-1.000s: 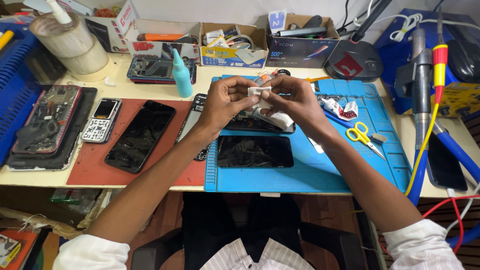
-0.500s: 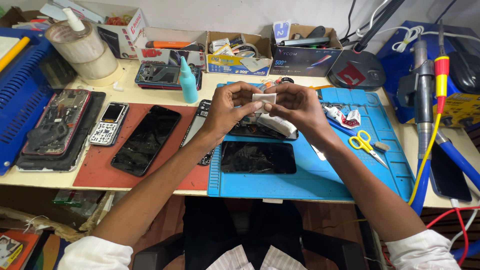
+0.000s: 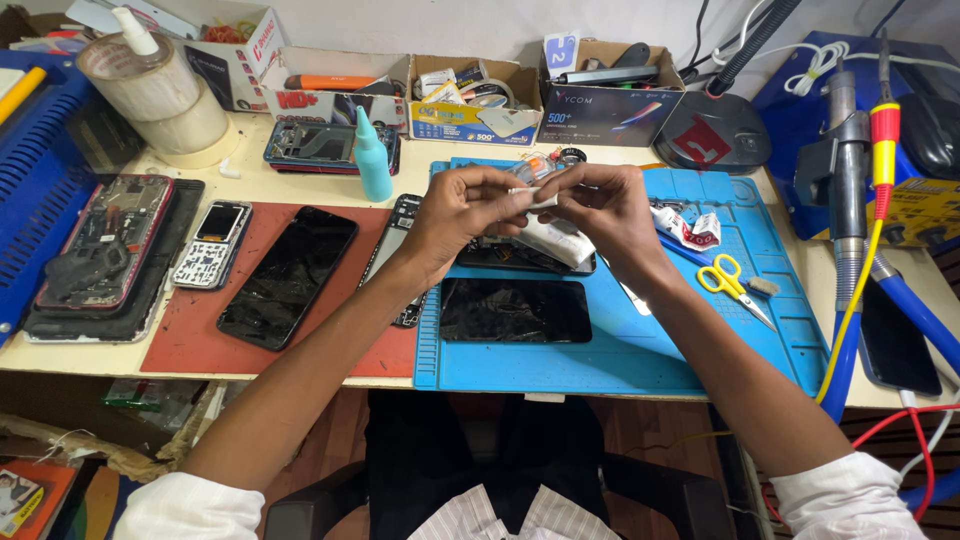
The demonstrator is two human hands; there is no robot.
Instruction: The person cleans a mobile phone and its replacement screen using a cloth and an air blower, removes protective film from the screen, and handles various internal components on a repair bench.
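Note:
My left hand (image 3: 462, 210) and my right hand (image 3: 598, 208) meet above the blue work mat (image 3: 620, 350), and both pinch a small white strip (image 3: 535, 197) stretched between their fingertips. Under the hands lies an opened phone with a white cloth or tube (image 3: 555, 243) on it. A black phone screen (image 3: 515, 310) lies flat on the mat just in front of the hands.
Yellow scissors (image 3: 728, 280) lie right of my hands. A teal bottle (image 3: 372, 160), a keypad phone (image 3: 212, 243), a black phone (image 3: 288, 275) on the red mat and tape rolls (image 3: 160, 100) sit left. Cardboard boxes line the back; a soldering tool (image 3: 880, 140) stands right.
Both hands stay together over the mat, still working the small white strip; only the camera view has shifted slightly.

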